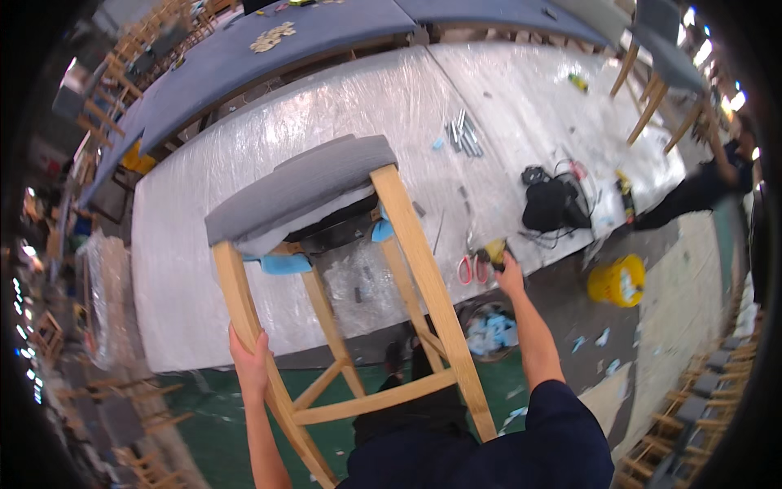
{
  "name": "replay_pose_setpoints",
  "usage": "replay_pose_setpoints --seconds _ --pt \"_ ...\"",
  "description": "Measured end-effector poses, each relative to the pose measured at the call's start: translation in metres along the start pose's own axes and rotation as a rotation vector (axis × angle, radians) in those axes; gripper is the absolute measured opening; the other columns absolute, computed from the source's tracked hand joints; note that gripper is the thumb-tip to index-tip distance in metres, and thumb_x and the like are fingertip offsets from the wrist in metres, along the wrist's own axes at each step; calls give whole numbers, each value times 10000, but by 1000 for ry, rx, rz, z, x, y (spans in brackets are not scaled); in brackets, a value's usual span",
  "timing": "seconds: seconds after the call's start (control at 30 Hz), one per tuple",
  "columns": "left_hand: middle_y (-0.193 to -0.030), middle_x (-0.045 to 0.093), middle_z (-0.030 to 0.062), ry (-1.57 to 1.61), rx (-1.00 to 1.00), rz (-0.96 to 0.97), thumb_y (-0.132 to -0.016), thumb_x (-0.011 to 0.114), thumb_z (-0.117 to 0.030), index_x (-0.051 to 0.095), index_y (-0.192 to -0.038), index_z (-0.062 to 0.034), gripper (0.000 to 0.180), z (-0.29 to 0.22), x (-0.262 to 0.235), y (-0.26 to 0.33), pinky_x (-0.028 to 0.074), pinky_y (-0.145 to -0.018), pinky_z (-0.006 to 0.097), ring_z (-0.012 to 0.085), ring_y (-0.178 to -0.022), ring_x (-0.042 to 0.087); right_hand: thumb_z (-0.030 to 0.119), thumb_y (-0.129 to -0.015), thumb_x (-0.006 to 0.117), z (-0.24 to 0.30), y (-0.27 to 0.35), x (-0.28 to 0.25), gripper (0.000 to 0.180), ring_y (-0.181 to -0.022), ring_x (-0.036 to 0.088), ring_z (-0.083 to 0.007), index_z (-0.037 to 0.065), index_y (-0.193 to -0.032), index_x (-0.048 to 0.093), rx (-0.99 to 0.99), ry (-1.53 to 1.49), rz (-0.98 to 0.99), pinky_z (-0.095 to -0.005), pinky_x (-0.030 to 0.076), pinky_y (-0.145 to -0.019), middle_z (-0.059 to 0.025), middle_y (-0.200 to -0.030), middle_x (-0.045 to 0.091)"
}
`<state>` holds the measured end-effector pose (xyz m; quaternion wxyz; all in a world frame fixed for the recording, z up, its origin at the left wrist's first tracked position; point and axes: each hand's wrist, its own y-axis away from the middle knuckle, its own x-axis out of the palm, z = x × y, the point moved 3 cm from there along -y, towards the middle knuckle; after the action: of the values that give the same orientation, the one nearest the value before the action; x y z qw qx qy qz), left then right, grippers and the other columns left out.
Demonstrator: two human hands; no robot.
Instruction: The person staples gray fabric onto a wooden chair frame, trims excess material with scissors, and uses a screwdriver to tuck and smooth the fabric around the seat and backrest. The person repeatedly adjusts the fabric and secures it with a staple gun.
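A wooden stool (423,285) with a grey padded seat (301,183) lies tipped on the plastic-wrapped table (204,187), its legs pointing toward me. Blue foam wraps (287,263) sit where the legs meet the seat. My left hand (249,363) grips the near left leg. My right hand (508,273) reaches to the table's front edge and closes on a yellow and black tool (494,252), beside red-handled scissors (472,267).
Metal bolts (463,134) and a black bag with cables (551,202) lie on the table. A bin of blue scraps (492,331) and a yellow bucket (617,279) stand on the floor. Another person's dark sleeve (692,191) reaches in at right. Chairs are stacked around.
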<state>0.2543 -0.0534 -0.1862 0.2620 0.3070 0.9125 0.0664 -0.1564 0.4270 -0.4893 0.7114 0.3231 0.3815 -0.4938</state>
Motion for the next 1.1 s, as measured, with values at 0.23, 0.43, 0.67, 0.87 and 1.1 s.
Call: replay_pose_setpoints --seconds 0.23,0.43,0.67,0.87,1.1 --pt "-1547 322 186 -638 369 -237 -834 648 -41 346 -1519 -56 749 -23 6 10 302 -1160 459 363 -1419 351 138 -800 690 165 -14 101 458 -1006 623 -452 39 -1230 568 -121 -59 195 -522 529 -832 -223 -1145 614" --pt "-1572 301 203 -723 551 -246 -820 695 -69 344 -1529 -67 791 -78 32 -57 258 -1187 492 390 -1461 292 170 -827 681 184 -8 156 355 -931 664 -416 38 -1138 571 -40 -14 205 -517 545 -799 -194 -1018 652" --pt "-1608 304 182 -1030 938 -107 -757 786 -524 357 -1521 -40 1001 -137 83 -159 222 -1159 638 412 -1460 306 129 -848 704 147 -4 78 271 -824 676 -198 -1 -1066 609 266 -619 444 -369 571 -706 -106 -900 692" --pt "-1341 547 128 -1029 895 124 -708 805 -563 451 -1402 -17 952 -194 154 -188 414 -976 528 338 -1154 562 57 -959 627 336 -77 -154 114 -770 636 -107 21 -1060 585 -188 -816 -78 -265 529 -696 -19 -874 588" --pt "-1232 593 117 -903 1027 42 -724 793 -560 491 -1353 -27 878 -181 156 -195 439 -929 526 317 -1095 594 93 -1022 565 532 -102 -230 115 -928 681 -171 -6 -1080 556 -761 -762 -196 -290 536 -831 -102 -947 677"
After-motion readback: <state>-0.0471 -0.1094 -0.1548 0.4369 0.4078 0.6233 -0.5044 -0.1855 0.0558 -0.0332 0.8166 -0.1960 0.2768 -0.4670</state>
